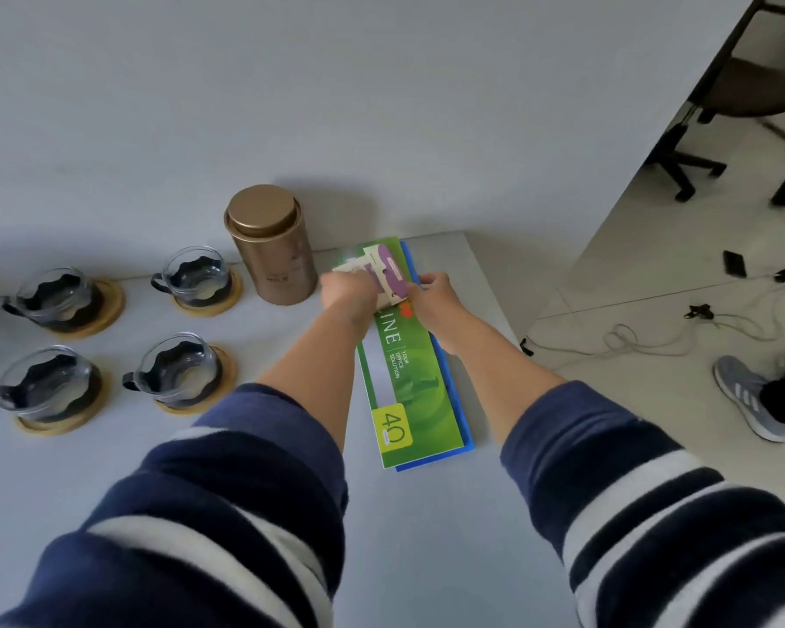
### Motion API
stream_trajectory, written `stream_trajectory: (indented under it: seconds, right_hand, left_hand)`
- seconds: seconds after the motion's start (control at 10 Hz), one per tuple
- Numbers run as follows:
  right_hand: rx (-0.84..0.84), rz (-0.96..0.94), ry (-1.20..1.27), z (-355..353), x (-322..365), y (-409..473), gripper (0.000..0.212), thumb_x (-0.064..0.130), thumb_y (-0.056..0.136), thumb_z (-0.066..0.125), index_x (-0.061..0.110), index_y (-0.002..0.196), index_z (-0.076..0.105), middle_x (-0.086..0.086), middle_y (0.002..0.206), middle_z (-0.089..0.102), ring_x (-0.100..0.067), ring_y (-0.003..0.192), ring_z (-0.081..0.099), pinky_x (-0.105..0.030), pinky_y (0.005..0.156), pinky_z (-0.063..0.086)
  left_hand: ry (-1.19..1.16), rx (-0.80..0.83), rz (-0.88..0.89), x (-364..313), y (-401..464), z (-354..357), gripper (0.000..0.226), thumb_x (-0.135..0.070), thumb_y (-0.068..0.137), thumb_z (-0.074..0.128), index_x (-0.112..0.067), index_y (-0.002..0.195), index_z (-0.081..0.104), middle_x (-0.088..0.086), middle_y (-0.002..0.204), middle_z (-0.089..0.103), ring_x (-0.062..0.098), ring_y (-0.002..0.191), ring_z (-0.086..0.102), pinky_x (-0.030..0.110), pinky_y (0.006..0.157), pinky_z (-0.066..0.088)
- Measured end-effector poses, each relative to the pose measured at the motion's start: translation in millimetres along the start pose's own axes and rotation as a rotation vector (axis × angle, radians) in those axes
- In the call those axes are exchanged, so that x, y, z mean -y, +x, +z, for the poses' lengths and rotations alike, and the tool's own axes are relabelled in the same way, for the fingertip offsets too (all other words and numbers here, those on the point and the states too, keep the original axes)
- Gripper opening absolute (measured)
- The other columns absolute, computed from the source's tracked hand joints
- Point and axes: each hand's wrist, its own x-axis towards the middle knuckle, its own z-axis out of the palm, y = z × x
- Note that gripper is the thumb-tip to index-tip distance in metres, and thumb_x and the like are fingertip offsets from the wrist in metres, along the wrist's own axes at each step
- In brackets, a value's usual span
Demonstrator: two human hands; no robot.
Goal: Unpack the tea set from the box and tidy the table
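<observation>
Several glass teacups (196, 276) with dark holders stand on round wooden coasters (89, 326) at the left of the grey table (109, 446). A gold tea canister (270, 247) stands upright behind them. To its right a green folder (409, 378) lies on a blue one (454, 401). Over the far end of the green folder, my left hand (350, 287) and my right hand (431, 296) both hold small white and purple packets (384, 271). The hands hide part of the packets.
The table meets a white wall (381, 106) at the back and ends just right of the folders. On the floor to the right are cables (653, 342), a phone (734, 263), an office chair (744, 97) and another person's grey shoe (748, 396).
</observation>
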Motion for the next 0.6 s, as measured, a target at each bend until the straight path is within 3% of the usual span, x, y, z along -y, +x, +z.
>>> stream_trajectory:
  seconds: [0.1, 0.2, 0.3, 0.4, 0.5, 0.6]
  right_hand:
    - [-0.101, -0.044, -0.082, 11.9, 2.5, 33.0, 0.032, 0.018, 0.091, 0.054, 0.009, 0.121, 0.056, -0.012, 0.116, 0.066, -0.027, 0.097, 0.067, -0.038, 0.083, 0.055]
    - [-0.209, -0.103, -0.308, 21.0, 1.9, 48.9, 0.033, 0.018, 0.092, 0.047, 0.014, 0.119, 0.066, -0.011, 0.116, 0.066, -0.03, 0.107, 0.061, -0.035, 0.083, 0.053]
    - [-0.265, -0.097, -0.394, 24.4, -0.2, 57.4, 0.033, 0.019, 0.092, 0.048, 0.017, 0.118, 0.067, -0.011, 0.123, 0.056, -0.033, 0.11, 0.055, -0.04, 0.089, 0.051]
    - [-0.244, -0.095, -0.466, 28.8, 2.1, 60.9, 0.03, 0.018, 0.091, 0.047, 0.015, 0.111, 0.07, -0.013, 0.118, 0.06, -0.034, 0.103, 0.059, -0.031, 0.073, 0.046]
    - [-0.238, -0.091, -0.484, 27.3, 4.4, 58.5, 0.027, 0.012, 0.091, 0.047, 0.008, 0.11, 0.066, -0.015, 0.115, 0.063, -0.031, 0.098, 0.059, -0.031, 0.068, 0.037]
    - [-0.206, -0.09, -0.4, 17.1, 6.5, 44.7, 0.039, 0.006, 0.093, 0.047, 0.005, 0.132, 0.052, -0.014, 0.135, 0.055, -0.03, 0.115, 0.055, -0.033, 0.088, 0.047]
  left_hand:
    - [-0.011, 0.022, -0.049, -7.7, 17.6, 4.4, 0.024, -0.015, 0.096, 0.043, -0.004, 0.113, 0.056, 0.005, 0.098, 0.056, 0.021, 0.092, 0.05, 0.028, 0.076, 0.041]
    - [0.006, 0.027, -0.046, -10.4, 26.1, 6.6, 0.027, -0.017, 0.094, 0.045, -0.005, 0.116, 0.057, 0.006, 0.107, 0.057, 0.024, 0.093, 0.051, 0.028, 0.08, 0.04]
    - [0.03, 0.024, -0.026, -9.2, 33.3, 10.5, 0.027, -0.031, 0.073, 0.049, -0.009, 0.087, 0.058, 0.007, 0.108, 0.06, 0.028, 0.104, 0.053, 0.032, 0.093, 0.043]
    - [0.081, 0.009, 0.008, -7.0, 44.9, 18.4, 0.067, -0.043, 0.063, 0.04, -0.008, 0.117, 0.059, 0.012, 0.119, 0.065, 0.033, 0.118, 0.055, 0.045, 0.103, 0.044]
    - [-0.03, -0.009, -0.005, -13.4, 31.6, 18.6, 0.061, -0.042, 0.076, 0.041, -0.006, 0.123, 0.055, 0.009, 0.113, 0.068, 0.029, 0.107, 0.061, 0.038, 0.098, 0.047]
    - [-0.058, -0.024, 0.011, -11.2, 31.7, 13.7, 0.068, -0.041, 0.075, 0.038, -0.005, 0.13, 0.052, 0.012, 0.122, 0.065, 0.032, 0.111, 0.061, 0.038, 0.094, 0.047]
